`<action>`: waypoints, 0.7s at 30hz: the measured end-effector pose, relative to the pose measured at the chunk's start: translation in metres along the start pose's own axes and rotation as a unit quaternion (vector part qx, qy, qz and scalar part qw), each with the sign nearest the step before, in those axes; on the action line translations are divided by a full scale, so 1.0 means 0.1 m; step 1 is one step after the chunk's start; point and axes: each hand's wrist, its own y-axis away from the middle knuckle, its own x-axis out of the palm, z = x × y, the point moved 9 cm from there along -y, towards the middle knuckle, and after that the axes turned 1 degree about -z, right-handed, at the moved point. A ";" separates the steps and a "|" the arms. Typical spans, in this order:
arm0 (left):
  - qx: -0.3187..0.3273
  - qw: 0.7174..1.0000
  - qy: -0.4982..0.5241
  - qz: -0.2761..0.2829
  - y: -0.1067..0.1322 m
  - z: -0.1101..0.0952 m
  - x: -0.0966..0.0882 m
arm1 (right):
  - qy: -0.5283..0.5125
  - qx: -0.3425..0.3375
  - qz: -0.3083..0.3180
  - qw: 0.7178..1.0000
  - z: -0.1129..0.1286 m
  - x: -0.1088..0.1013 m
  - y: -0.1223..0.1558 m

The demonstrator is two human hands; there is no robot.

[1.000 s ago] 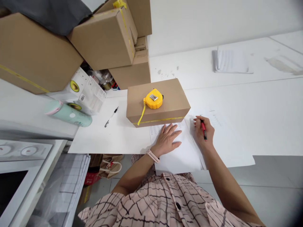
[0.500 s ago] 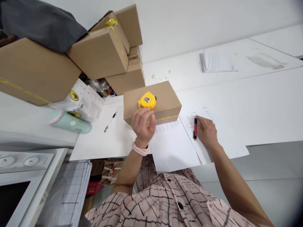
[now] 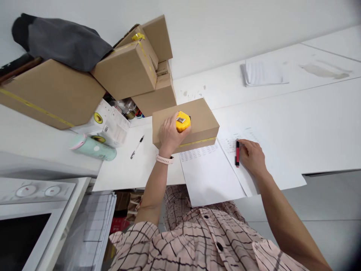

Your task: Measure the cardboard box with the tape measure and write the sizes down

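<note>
My left hand [image 3: 171, 134], with a pink band on its wrist, has its fingers and thumb around a yellow tape measure [image 3: 183, 121]. The tape measure rests on top of a closed cardboard box [image 3: 201, 113]. On the right, my right hand [image 3: 253, 155] lies loosely bent on a printed sheet [image 3: 270, 175]. Its index fingertip is at the upper end of a red marker [image 3: 237, 154] with black ends, which lies on the paper beside the hand. Another printed sheet [image 3: 210, 180] reaches from the box to the table's front edge.
A pen [image 3: 137, 146] and a mint green bottle [image 3: 94, 147] lie to the left. Behind them are a white avocado-print box [image 3: 108, 126] and stacked cardboard boxes [image 3: 126, 71]. A stack of papers [image 3: 263, 73] sits at the back. A white appliance [image 3: 36, 203] stands at lower left.
My left hand has moved forward from the box's near edge and closed around the tape measure. The right hand stays by the marker. The view has shifted slightly.
</note>
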 end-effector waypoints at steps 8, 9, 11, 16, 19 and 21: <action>-0.002 0.909 0.386 0.156 0.91 -0.45 0.08 | -0.232 0.151 -0.082 0.957 0.43 -0.37 0.34; -0.025 0.881 0.426 0.204 1.10 -0.51 0.18 | -0.325 0.178 -0.004 0.929 0.57 -0.24 0.41; -0.080 0.839 0.471 0.259 1.38 -0.55 0.34 | -0.431 0.201 0.122 0.871 0.89 -0.06 0.58; -0.185 0.792 0.516 0.269 1.56 -0.34 0.44 | -0.451 0.220 0.182 0.846 1.20 -0.03 0.61; -0.195 0.784 0.528 0.262 1.54 -0.22 0.36 | -0.446 0.217 0.205 0.844 1.30 0.02 0.53; -0.191 0.784 0.527 0.268 1.57 -0.19 0.33 | -0.461 0.216 0.239 0.827 1.41 0.11 0.54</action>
